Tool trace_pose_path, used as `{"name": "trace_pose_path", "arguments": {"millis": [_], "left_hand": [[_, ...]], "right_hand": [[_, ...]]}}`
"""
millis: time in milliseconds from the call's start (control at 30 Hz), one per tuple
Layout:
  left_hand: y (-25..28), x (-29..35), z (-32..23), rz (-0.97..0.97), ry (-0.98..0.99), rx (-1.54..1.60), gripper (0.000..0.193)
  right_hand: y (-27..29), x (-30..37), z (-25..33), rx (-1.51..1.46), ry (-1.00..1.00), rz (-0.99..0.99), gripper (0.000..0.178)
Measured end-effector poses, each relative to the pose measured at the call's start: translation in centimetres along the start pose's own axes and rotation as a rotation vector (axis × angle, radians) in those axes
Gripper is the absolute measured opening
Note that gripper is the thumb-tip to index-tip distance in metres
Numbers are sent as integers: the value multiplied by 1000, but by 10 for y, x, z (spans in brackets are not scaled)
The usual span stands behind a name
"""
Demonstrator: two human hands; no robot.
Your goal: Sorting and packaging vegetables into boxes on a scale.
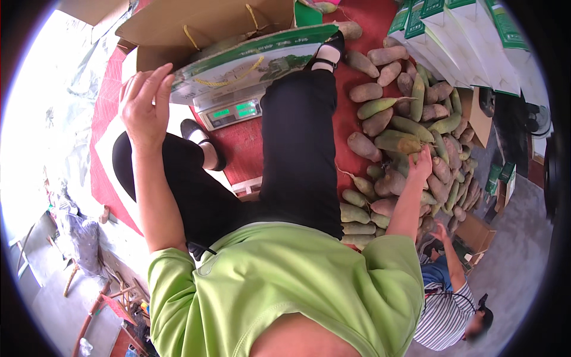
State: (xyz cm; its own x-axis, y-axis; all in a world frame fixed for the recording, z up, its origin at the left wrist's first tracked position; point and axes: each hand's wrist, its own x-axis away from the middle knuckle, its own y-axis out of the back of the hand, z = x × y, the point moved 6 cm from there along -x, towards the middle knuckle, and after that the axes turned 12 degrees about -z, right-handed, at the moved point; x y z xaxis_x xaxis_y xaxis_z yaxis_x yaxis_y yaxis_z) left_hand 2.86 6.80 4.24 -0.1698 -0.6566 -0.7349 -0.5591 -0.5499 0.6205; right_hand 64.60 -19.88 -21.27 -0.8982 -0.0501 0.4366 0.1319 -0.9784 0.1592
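My left hand [146, 104] is raised at the left end of a white and green cardboard gift box [238, 71] with yellow rope handles. Its fingers are bent over the box's edge. The box stands tilted on or against a digital scale [229, 113] with lit green displays. To the right, my right hand [421, 165] reaches into a heap of radishes. Its fingertips close on the end of a green radish [397, 141] with a brownish patch. Reddish radishes [440, 169] lie around and beneath that hand.
The heap spreads over a red floor covering [238, 146] beside my legs. Folded white and green boxes [458, 41] stand at the far right. A co-worker in a striped shirt [446, 318] is at the lower right, a hand near the heap. Wooden sticks [89, 324] lie lower left.
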Motion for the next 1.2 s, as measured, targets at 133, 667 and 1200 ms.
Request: {"name": "trace_pose_path", "arguments": {"millis": [133,667,1200], "left_hand": [[4,-3,-12,23,-51,53,12],[9,0,-13,111,-72,135,14],[7,4,-8,111,-51,129,13]], "right_hand": [[-27,41,22,8,105,80,33],[-165,341,263,-258,598,1113,32],[-266,356,133,-104,401,1123,23]]}}
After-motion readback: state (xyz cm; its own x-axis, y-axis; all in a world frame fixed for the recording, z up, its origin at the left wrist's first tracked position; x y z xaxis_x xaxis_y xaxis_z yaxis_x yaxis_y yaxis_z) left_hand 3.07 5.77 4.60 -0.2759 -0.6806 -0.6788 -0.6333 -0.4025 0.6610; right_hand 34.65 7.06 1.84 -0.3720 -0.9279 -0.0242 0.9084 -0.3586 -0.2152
